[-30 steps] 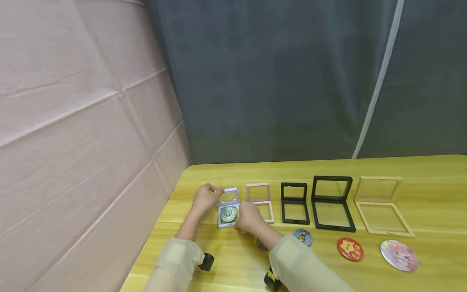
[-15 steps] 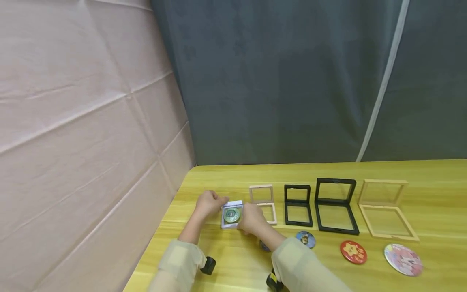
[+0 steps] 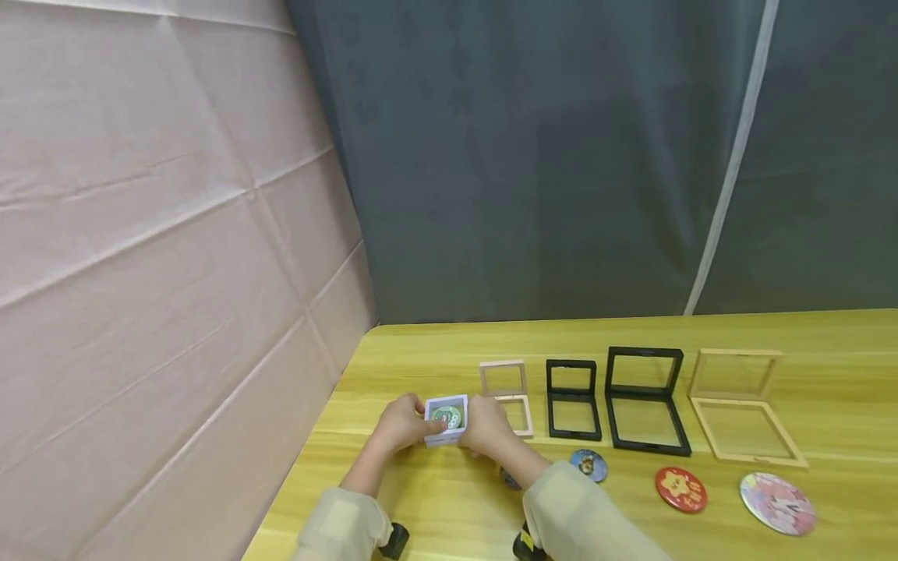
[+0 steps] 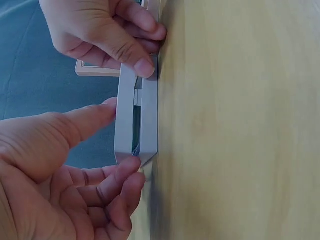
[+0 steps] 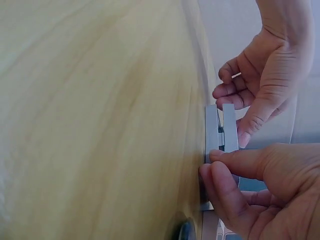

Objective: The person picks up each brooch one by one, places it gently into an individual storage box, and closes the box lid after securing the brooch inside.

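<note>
A pale lilac display frame (image 3: 443, 441) stands on the table, its lid folded down over its base. A thin gap shows between the frame halves (image 4: 125, 115) in the left wrist view. Through the clear lid I see a round green badge (image 3: 436, 415). My left hand (image 3: 400, 425) holds the frame's left side, thumb on the lid and curled fingers at the corner. The right hand (image 3: 487, 427) pinches the opposite side between thumb and fingers; the right wrist view also shows this right hand (image 5: 285, 172) at the front edge.
To the right stand a pink frame (image 3: 501, 363), a small black frame (image 3: 571, 363), a larger black frame (image 3: 644, 351) and a light wooden-coloured frame (image 3: 744, 403), all unfolded. In front lie a blue badge (image 3: 589, 465), a red badge (image 3: 682, 489) and a pink badge (image 3: 777, 503).
The lilac frame's lid has swung from raised down onto the base, over the green badge. My left hand has come down and nearer, its thumb now on the lid. The right hand stays beside the frame.
</note>
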{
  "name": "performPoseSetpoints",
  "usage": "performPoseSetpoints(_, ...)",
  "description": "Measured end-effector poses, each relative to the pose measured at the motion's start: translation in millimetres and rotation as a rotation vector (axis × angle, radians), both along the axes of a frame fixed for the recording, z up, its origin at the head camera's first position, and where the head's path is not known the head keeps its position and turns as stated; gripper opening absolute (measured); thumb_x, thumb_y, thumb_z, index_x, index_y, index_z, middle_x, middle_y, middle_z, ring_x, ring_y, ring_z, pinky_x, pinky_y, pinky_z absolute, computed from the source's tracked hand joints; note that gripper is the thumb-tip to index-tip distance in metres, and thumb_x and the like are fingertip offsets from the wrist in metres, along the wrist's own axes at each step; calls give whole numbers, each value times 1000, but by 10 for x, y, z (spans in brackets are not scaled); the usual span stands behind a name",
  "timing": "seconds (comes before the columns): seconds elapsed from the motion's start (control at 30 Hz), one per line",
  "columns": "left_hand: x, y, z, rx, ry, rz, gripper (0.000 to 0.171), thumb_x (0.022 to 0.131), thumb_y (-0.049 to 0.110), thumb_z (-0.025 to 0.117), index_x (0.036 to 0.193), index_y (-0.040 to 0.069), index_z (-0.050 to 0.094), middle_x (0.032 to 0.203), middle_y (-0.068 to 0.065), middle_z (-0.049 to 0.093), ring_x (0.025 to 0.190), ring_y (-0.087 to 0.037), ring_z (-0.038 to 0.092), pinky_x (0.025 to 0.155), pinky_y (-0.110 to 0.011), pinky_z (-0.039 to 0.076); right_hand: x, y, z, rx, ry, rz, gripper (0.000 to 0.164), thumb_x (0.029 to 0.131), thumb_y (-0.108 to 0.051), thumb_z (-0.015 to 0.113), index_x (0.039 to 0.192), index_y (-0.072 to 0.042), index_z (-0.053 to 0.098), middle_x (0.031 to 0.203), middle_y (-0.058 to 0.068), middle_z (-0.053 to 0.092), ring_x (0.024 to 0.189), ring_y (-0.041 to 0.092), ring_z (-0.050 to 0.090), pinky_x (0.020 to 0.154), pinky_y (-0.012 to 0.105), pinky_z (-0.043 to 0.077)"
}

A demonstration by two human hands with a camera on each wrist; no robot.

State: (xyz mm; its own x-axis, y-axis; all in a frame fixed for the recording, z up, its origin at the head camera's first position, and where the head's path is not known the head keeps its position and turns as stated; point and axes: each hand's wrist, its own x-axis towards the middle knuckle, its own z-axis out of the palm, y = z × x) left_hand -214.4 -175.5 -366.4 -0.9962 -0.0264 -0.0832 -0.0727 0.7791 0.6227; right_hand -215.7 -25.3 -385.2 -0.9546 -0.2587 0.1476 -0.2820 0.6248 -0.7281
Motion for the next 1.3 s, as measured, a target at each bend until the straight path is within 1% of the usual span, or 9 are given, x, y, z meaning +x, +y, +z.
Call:
performPoseSetpoints(0.07, 11, 5, 3, -45, 16, -8, 46, 70, 22, 77, 98, -5, 53, 76, -8, 54, 64, -19, 47, 55, -28, 39, 3, -10, -4, -2, -2, 5, 28, 53, 7, 76, 76, 5, 60, 59, 10, 56, 32, 9, 47, 34, 19, 41)
performPoseSetpoints(0.17, 8, 11, 5, -79, 36, -21, 53, 69, 23, 78, 107, -5, 54, 84, -9, 57, 71, -20, 48, 63, -31, 41, 7, -23, -9, -10, -23, 7, 28, 54, 8, 75, 77, 5, 60, 59, 11, 56, 32, 9, 47, 34, 20, 41)
performPoseSetpoints(0.23, 5, 10, 3, -84, 43, -29, 56, 69, 24, 78, 112, -4, 54, 88, -10, 58, 74, -20, 49, 67, -34, 43, 11, -28, -10, -16, -40, 10, 28, 55, 9, 75, 78, 6, 59, 60, 11, 56, 32, 9, 47, 34, 20, 42)
performPoseSetpoints(0.33, -1, 4, -3, -75, 47, -28, 56, 69, 23, 78, 112, -4, 55, 92, -12, 59, 75, -21, 50, 70, -36, 43, 17, -27, 1, -10, -36, 12, 28, 55, 9, 74, 79, 6, 60, 61, 11, 56, 32, 9, 47, 34, 20, 42)
performPoseSetpoints(0.63, 7, 25, 42, -42, 24, -16, 55, 68, 23, 79, 110, -4, 56, 89, -10, 59, 74, -20, 50, 67, -31, 43, 31, -18, 27, 14, -32, -5, 27, 53, 10, 71, 78, 5, 59, 61, 11, 56, 32, 9, 47, 34, 20, 41)
performPoseSetpoints(0.73, -1, 26, 16, -65, 23, -25, 55, 67, 23, 79, 109, -3, 56, 86, -9, 58, 74, -20, 50, 66, -33, 42, 41, -16, 26, 19, -34, -10, 26, 54, 10, 70, 77, 5, 59, 61, 11, 56, 32, 9, 47, 34, 20, 41)
performPoseSetpoints(0.97, 13, 66, -4, -189, 60, -85, 53, 68, 27, 78, 107, -2, 56, 78, -5, 57, 67, -18, 48, 61, -32, 40, 39, -2, 15, 42, -35, -24, 25, 54, 11, 68, 75, 4, 56, 61, 11, 54, 32, 9, 47, 33, 20, 41)
performPoseSetpoints(1.1, 4, 64, -24, -197, 65, -91, 52, 68, 27, 78, 106, -1, 55, 75, -4, 55, 65, -18, 48, 59, -31, 40, 32, 10, 19, 49, -31, -10, 23, 55, 10, 67, 73, 4, 55, 59, 10, 53, 31, 9, 46, 33, 20, 40)
performPoseSetpoints(1.3, -28, 38, -30, -172, 62, -80, 52, 69, 26, 78, 107, -1, 54, 77, -5, 56, 67, -19, 48, 61, -32, 40, 20, 29, 44, 53, -19, 32, 23, 56, 10, 66, 75, 3, 56, 57, 8, 53, 30, 8, 45, 33, 20, 40)
